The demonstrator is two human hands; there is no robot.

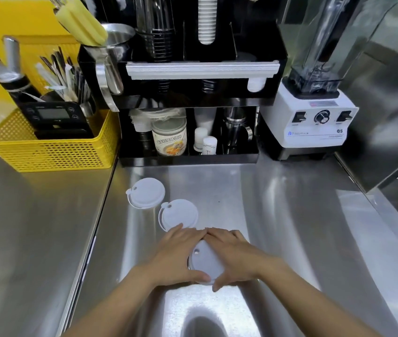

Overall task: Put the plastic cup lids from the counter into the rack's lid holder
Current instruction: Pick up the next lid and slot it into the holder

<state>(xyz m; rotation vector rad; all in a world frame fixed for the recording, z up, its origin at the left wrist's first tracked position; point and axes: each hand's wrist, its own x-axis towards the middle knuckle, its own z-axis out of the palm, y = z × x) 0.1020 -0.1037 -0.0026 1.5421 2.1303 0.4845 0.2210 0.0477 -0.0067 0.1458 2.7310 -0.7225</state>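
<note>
While both hands [206, 256] cup nearest lid [205, 263] on worktop [278, 215], two more lids [163, 205] wait; rack [188, 98] unfed.

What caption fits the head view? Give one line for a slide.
Left hand and right hand cup a white plastic lid on the steel counter; two more white lids lie beyond.

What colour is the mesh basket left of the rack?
Bright yellow basket, seen clearly in the head camera view.

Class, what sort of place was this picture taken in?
Probably a drinks shop's preparation counter: a blender, a black rack of stacked cups, and takeaway lids on steel worktop.
</note>
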